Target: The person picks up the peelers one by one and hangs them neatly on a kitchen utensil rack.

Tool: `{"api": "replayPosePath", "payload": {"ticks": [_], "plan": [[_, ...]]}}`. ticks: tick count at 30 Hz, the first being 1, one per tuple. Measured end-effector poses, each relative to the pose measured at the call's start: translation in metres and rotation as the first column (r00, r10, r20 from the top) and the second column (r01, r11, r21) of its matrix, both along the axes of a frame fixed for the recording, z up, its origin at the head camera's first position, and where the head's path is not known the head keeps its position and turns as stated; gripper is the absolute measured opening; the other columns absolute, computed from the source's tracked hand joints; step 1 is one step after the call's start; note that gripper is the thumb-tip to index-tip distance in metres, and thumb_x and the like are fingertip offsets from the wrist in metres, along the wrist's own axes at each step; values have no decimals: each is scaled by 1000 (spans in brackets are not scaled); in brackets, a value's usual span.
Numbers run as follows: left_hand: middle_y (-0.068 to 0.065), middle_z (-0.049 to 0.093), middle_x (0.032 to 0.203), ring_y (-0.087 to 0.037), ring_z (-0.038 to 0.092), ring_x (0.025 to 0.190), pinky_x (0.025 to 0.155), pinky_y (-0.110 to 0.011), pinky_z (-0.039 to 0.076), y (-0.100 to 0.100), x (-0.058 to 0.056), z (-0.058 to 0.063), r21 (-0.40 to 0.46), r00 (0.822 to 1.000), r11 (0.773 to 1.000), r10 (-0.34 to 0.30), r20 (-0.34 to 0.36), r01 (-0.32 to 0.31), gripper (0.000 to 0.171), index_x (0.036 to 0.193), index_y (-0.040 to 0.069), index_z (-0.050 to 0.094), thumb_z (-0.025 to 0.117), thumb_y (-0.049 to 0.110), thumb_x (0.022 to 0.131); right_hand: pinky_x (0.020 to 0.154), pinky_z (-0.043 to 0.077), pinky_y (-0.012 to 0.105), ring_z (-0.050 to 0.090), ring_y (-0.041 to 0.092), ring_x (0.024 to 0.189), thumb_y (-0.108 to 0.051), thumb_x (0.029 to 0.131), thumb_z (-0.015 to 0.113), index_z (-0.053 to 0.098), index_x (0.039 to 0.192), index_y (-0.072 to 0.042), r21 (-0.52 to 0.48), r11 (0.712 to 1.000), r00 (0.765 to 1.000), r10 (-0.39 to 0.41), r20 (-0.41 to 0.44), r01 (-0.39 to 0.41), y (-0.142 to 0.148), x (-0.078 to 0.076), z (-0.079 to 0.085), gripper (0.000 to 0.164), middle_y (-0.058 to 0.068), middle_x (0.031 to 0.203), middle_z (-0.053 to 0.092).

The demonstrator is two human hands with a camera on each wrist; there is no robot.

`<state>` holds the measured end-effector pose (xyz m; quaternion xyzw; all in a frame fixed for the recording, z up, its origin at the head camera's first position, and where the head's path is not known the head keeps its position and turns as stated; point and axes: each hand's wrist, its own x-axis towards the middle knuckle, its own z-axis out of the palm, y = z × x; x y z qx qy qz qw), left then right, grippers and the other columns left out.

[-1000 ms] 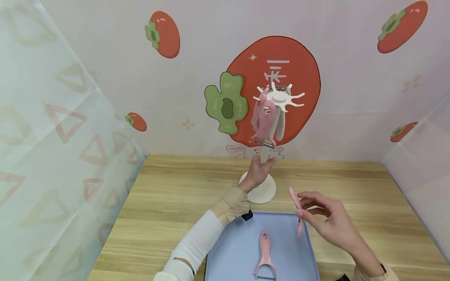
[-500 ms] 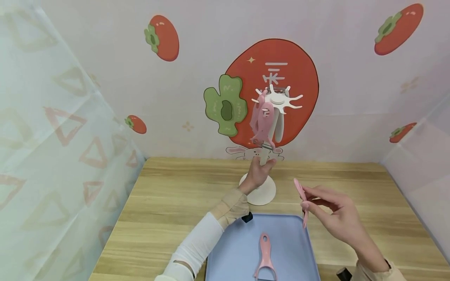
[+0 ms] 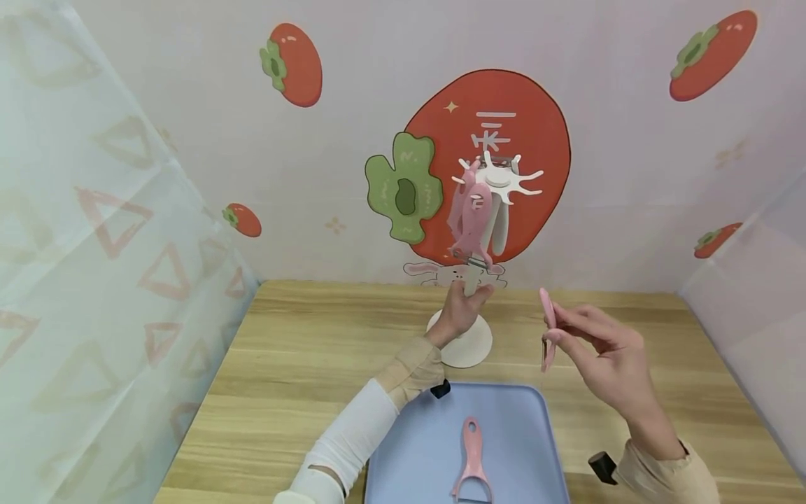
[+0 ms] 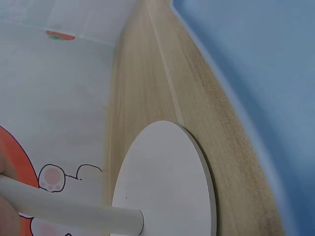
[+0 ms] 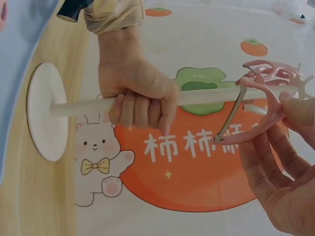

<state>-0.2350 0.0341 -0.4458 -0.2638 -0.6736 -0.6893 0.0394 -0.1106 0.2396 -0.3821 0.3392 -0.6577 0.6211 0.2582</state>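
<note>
My left hand (image 3: 462, 308) grips the post of a white stand, fingers wrapped round it in the right wrist view. The stand's top (image 3: 499, 178) has several hooked arms, and its round base (image 3: 471, 350) rests on the table. Pink peelers (image 3: 475, 220) hang from the left arms, alongside a white-handled utensil (image 3: 500, 231). Right of the stand, my right hand (image 3: 611, 357) pinches another pink peeler (image 5: 272, 105) between thumb and fingers, raised over the table. Its metal blade (image 5: 230, 114) faces the post in the right wrist view. One more pink peeler (image 3: 472, 448) lies on the blue tray (image 3: 522, 448).
The tray sits in front of the stand on the wooden table (image 3: 302, 371). Behind rises a wall (image 3: 604, 245) printed with persimmons, close to the stand. A fabric side wall (image 3: 113, 294) borders the left; another wall closes off the right.
My right hand has lifted the peeler up and away from the tray's right side, moving slightly right. The left hand keeps its grip on the post.
</note>
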Motion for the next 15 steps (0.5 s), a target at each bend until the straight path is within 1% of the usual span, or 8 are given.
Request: {"api": "replayPosePath", "payload": {"ticks": [3, 6, 10, 12, 15], "plan": [[8, 33, 57, -5, 32, 54, 56, -25, 30, -1, 0, 0, -4, 1000, 1000, -13, -7, 12, 22, 78, -5, 50, 59, -1, 98, 90, 57, 25, 73, 20, 92, 33, 73, 67, 64, 112, 29, -39, 999, 1000, 1, -8, -2, 0, -8, 6, 39, 24, 99, 73], [8, 35, 58, -4, 33, 54, 57, -25, 32, -3, -1, 0, -10, 1000, 1000, -20, -19, 20, 17, 87, -9, 54, 60, 2, 99, 89, 57, 26, 73, 22, 90, 35, 73, 65, 63, 110, 30, -95, 995, 1000, 15, -14, -16, -2, -17, 12, 37, 25, 98, 73], [8, 36, 59, -4, 34, 55, 57, -25, 32, -4, -1, 1, -7, 999, 1000, -23, -26, 23, 20, 87, -9, 53, 60, 5, 100, 86, 58, 26, 74, 24, 87, 37, 73, 63, 63, 109, 31, -144, 989, 1000, 24, -15, -26, -7, -25, 20, 36, 28, 97, 73], [8, 35, 59, -4, 33, 54, 56, -25, 30, -3, -1, 1, -5, 1000, 1000, -26, -17, 26, 21, 84, -8, 52, 59, 4, 100, 85, 59, 27, 74, 26, 86, 37, 73, 62, 63, 108, 31, -169, 985, 999, 33, -16, -35, -9, -27, 23, 36, 29, 97, 73], [8, 34, 58, -3, 33, 54, 56, -25, 31, -3, 0, 1, -4, 999, 999, -36, -4, 36, 15, 89, -9, 56, 58, 2, 100, 85, 59, 28, 74, 28, 85, 37, 74, 61, 63, 108, 31, -194, 980, 999, 27, -18, -30, -11, -30, 28, 35, 30, 96, 73]]}}
